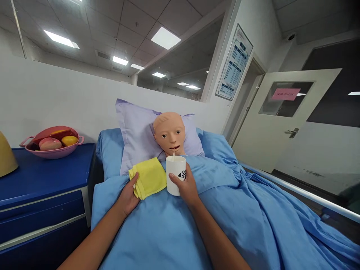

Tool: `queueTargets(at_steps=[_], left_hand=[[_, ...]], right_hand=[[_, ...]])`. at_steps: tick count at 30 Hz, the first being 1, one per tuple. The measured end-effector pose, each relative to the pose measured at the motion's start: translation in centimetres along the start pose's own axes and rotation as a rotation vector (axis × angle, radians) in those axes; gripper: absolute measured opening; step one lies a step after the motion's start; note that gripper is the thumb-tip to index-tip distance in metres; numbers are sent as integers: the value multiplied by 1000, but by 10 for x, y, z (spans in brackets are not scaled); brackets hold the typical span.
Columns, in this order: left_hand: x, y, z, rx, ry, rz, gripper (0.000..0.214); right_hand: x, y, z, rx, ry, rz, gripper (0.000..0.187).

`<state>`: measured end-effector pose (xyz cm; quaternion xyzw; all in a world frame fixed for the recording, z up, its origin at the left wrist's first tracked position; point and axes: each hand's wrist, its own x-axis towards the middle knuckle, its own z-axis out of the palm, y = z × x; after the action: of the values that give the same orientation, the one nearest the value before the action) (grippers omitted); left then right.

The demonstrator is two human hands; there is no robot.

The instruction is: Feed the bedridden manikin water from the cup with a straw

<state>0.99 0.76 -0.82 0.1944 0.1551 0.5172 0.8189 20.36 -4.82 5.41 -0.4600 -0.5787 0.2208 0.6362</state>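
Note:
A training manikin (168, 131) lies in bed with its head on a lilac pillow (135, 131) and a blue quilt (222, 210) drawn up to its neck. My right hand (187, 185) is wrapped round a white cup (172, 180) with a dark printed mark, held upright just below the manikin's chin. From the cup a thin straw (174, 153) rises to the manikin's mouth. To the left of the cup, my left hand (130, 195) grips a folded yellow cloth (150, 178) by its left edge, thumb on top. What is inside the cup cannot be seen.
On the left, a blue bedside cabinet (56, 172) bears a pink basket (53, 153) of fruit and a yellow object (6, 155), partly cut off. A metal bed rail (309, 197) runs along the right side. Beyond it a door (277, 127) stands ajar.

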Motion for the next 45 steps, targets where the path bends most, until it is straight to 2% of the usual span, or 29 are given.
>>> queueTargets(at_steps=[11,19,32,45], left_hand=[[1,-1,-3,28,6,13,46],[-3,0,5,28,28,10,44],[-6,-1,8,30,35,17,45],[-1,-2,0,47,-1,20,46]], right_hand=[[1,0,1,-6,47,30,53],[3,-1,1,25,59,87,52],[3,-1,1,39,63,81,52],[3,0,1,54,68,95,54]])
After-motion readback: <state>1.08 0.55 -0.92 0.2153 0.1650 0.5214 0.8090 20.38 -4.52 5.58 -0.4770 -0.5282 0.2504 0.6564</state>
